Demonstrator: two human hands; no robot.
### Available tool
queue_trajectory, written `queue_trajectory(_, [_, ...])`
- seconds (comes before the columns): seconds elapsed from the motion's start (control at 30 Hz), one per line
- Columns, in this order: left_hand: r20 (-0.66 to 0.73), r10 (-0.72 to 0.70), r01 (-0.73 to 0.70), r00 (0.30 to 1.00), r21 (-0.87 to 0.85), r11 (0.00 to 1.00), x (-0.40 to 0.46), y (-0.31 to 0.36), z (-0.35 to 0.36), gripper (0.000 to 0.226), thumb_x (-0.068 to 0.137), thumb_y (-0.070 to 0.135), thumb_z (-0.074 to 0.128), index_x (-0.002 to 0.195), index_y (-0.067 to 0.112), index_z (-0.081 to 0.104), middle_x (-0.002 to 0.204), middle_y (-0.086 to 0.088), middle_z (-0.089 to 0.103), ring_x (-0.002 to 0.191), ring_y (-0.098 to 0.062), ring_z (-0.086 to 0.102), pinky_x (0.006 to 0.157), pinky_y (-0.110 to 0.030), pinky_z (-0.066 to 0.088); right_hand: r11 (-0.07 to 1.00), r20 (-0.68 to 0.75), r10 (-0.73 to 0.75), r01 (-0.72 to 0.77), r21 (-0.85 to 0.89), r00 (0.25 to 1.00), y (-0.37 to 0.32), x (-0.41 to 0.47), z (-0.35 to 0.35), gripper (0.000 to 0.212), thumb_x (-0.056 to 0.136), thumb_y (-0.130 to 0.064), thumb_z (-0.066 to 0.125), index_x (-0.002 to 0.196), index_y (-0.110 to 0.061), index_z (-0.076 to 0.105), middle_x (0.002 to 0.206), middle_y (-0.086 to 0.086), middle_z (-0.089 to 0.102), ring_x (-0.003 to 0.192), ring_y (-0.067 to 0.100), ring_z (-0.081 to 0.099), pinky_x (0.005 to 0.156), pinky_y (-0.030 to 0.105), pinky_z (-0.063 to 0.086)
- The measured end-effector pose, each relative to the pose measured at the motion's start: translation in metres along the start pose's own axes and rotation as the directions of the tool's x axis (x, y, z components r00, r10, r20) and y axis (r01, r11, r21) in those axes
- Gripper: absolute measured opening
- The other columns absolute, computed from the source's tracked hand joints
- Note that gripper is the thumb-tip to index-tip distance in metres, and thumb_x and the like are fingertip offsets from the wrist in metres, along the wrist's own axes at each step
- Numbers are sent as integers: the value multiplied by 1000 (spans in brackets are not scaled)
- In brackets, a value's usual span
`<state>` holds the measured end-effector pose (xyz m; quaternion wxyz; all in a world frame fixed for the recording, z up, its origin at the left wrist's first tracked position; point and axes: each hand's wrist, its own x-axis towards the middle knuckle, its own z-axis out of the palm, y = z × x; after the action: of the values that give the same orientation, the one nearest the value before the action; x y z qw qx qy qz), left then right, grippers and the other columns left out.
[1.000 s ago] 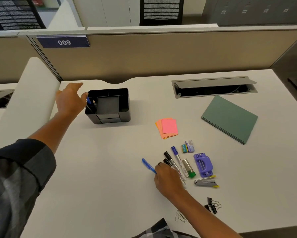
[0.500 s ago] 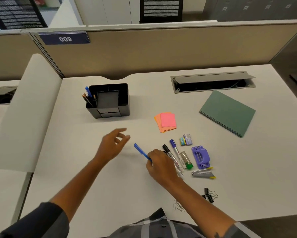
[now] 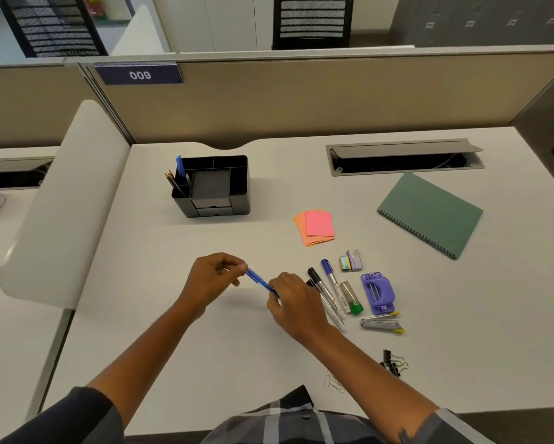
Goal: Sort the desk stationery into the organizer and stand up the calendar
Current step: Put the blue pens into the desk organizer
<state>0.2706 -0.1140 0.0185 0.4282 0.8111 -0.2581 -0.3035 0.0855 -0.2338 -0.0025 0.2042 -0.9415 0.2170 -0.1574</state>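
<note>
A blue pen [image 3: 259,279] is held just above the desk between both hands: my left hand [image 3: 212,277] pinches its far end and my right hand [image 3: 293,299] grips its near end. The black organizer [image 3: 237,200] stands behind them, with pencils and a blue item [image 3: 180,166] upright in its left slot. To the right lie markers [image 3: 325,288], a green-capped tube [image 3: 350,298], a purple hole punch [image 3: 378,293], a stapler [image 3: 381,323], erasers [image 3: 350,261] and pink-orange sticky notes [image 3: 315,225]. The green spiral-bound calendar [image 3: 429,214] lies flat.
Black binder clips [image 3: 392,363] and wire paper clips [image 3: 333,381] lie near the front edge of the desk. An open cable tray [image 3: 403,158] is set into the desk at the back right. A white rounded side panel [image 3: 64,203] borders the left.
My left hand left the organizer, came back across the desk and took the far end of the blue pen. My right hand lifted the pen from beside the markers.
</note>
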Motion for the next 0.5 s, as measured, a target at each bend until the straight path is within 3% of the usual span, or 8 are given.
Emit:
queue_trajectory(0.13, [-23, 20, -20, 1000, -28, 999, 2, 6, -7, 10, 89, 31, 81, 96, 24, 78, 84, 11, 80, 76, -12, 77, 62, -11, 55, 1000, -18, -25, 25, 7, 1000, -3, 5, -2, 7, 91, -15, 66, 98, -14, 68, 84, -2, 60, 71, 16, 56, 48, 31, 50])
queue_trajectory(0.23, [-78, 92, -94, 993, -27, 995, 11, 19, -25, 9, 89, 25, 83, 95, 20, 79, 82, 5, 80, 72, -14, 77, 66, -15, 58, 1000, 1, -22, 22, 9, 1000, -4, 8, -4, 21, 96, -21, 64, 116, -15, 65, 100, -2, 62, 81, 16, 59, 54, 31, 53])
queue_trajectory(0.3, [-186, 145, -151, 972, -18, 988, 25, 32, -49, 6, 88, 22, 84, 92, 19, 80, 77, -1, 79, 68, -17, 76, 68, -22, 59, 1000, 22, -15, 15, 8, 1000, -2, 8, -5, 32, 97, -26, 64, 127, -16, 61, 113, -3, 61, 92, 16, 60, 61, 32, 55])
queue_trajectory(0.4, [-404, 223, -239, 887, 12, 971, 55, 56, -98, 6, 88, 22, 84, 86, 26, 79, 74, -6, 78, 63, -17, 70, 69, -35, 58, 1000, 54, -5, 5, 0, 999, 2, 2, -5, 36, 96, -29, 63, 130, -18, 60, 120, -3, 59, 99, 18, 61, 68, 36, 56])
queue_trajectory(0.5, [-579, 252, -246, 775, 90, 965, 89, 76, -149, 18, 87, 33, 82, 96, 18, 79, 85, -9, 78, 66, -26, 73, 70, -39, 59, 1000, 63, 1, -1, -4, 998, 5, -6, -1, 35, 95, -28, 64, 129, -18, 61, 121, -3, 59, 100, 19, 62, 70, 36, 56])
